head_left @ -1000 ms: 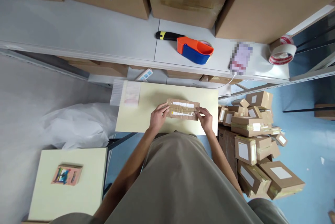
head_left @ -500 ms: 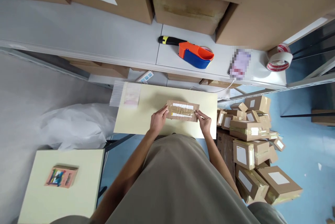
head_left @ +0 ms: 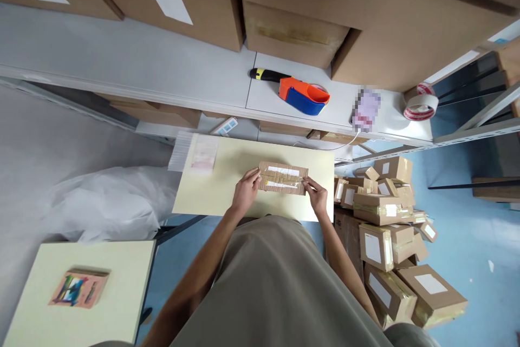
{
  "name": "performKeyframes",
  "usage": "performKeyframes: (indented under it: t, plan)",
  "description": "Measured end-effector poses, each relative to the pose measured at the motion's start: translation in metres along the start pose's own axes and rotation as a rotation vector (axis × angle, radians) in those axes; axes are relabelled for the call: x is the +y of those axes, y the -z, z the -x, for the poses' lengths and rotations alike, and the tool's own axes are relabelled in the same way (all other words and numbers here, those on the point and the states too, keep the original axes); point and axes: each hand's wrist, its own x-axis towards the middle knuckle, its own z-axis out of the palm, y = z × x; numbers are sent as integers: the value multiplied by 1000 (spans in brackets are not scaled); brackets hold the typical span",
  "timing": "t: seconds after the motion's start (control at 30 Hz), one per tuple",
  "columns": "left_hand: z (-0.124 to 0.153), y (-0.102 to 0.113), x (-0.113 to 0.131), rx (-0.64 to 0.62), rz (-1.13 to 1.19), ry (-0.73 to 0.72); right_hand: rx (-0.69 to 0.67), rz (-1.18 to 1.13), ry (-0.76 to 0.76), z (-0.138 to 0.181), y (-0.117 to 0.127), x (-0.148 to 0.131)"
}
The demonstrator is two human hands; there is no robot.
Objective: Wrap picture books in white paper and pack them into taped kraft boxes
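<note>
A small flat cardboard parcel [head_left: 283,177] with white labels and clear tape lies on a pale yellow table [head_left: 227,174]. My left hand [head_left: 245,192] rests its fingers on the parcel's left end, fingers curled against it. At the parcel's right end, my right hand [head_left: 316,195] pinches the near corner. Both hands hold the parcel on the tabletop.
An orange and blue tape dispenser [head_left: 303,96] and a tape roll [head_left: 420,105] lie on the grey shelf [head_left: 122,65] under big cartons. Several taped parcels [head_left: 390,228] are piled on the floor at right. A second table [head_left: 81,293] bears a colourful booklet [head_left: 78,288]. White plastic [head_left: 109,203] lies left.
The view has tilted slightly; both hands stay at the parcel's ends with little movement.
</note>
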Motion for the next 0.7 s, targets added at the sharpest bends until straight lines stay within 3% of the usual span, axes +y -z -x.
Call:
performKeyframes:
  t: [0.2,0.33,0.43,0.53,0.7]
  plan:
    - [-2,4,4,29,-50,-23,-32,90,52,4,4,-7]
    - [-10,15,18,89,-79,-131,-96,328,237,5,16,-30]
    - [-27,30,40,168,-44,-235,-51,529,465,-8,23,-70]
    - [-56,48,73,239,16,-322,15,641,671,-34,20,-131]
    - [-114,76,134,336,117,-437,37,773,874,-97,-8,-227]
